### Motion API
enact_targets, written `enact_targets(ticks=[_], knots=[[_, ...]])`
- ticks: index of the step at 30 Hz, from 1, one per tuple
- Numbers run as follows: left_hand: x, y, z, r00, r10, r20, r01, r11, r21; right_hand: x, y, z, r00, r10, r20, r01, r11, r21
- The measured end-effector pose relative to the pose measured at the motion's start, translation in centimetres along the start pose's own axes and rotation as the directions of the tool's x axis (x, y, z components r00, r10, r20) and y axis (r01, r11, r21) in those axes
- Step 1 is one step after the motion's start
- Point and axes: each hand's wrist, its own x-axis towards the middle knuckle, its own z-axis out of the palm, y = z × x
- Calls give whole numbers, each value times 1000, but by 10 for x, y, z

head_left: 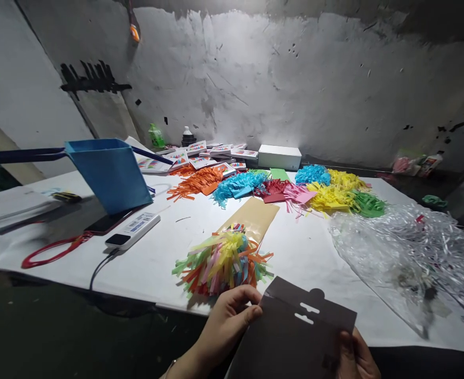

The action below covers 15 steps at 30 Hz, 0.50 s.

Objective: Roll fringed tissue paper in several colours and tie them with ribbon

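Dark grey slotted card [287, 347] is being pinched at its left edge by the left hand [232, 318], thumb opposing fingers; the right hand [356, 355] is clamping its right edge, near the front of the white table [306, 247]. Risk: uneven pulling creasing it around the slots. Just beyond, a multicoloured tassel bundle [219, 258] is blocking the space ahead; clear plastic [366, 258] is sprawling rightward, a blue bin [109, 176] is standing leftward.

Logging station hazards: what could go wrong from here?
The left hand is close to the multicolored paper-strip bundle near the table edge; a nudge might knock it off. The dark grey card, held by this hand and the right hand, could crease. The black cable hanging over the edge might snag.
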Motion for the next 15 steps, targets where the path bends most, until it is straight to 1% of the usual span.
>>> enact_targets(ticks=[2, 3, 5, 7, 9, 11, 13, 15], knots=[[2, 3, -2, 992, -70, 102, 72, 997, -12, 3, -3, -1, 1000, 15, -9, -15, 1000, 21], [2, 5, -3, 986, -86, 139, 90, 996, -17, 4, -4, -1, 1000, 24, -6, -24, 999, 27], [3, 7, -4, 981, -84, 174, 91, 995, -31, 5, -7, 0, 999, 48, 13, -49, 997, 62], [4, 7, -3, 987, -57, 147, 63, 997, -34, 5, -8, 3, 997, 70, 32, -73, 988, 137], [3, 7, -1, 996, -32, 85, 34, 999, -22, 4, -6, 5, 997, 75, 12, -75, 980, 183], [3, 7, 1, 997, -38, 64, 39, 999, -19, 4, -2, 5, 999, 35, -16, -33, 992, 124], [4, 8, 2, 996, -35, 79, 36, 999, -4, 5, 0, 2, 999, -46, -24, 46, 999, 6], [5, 8, 3, 996, -9, 90, 6, 999, 34, 5, 0, -1, 993, -115, -13, 114, 990, -86]])
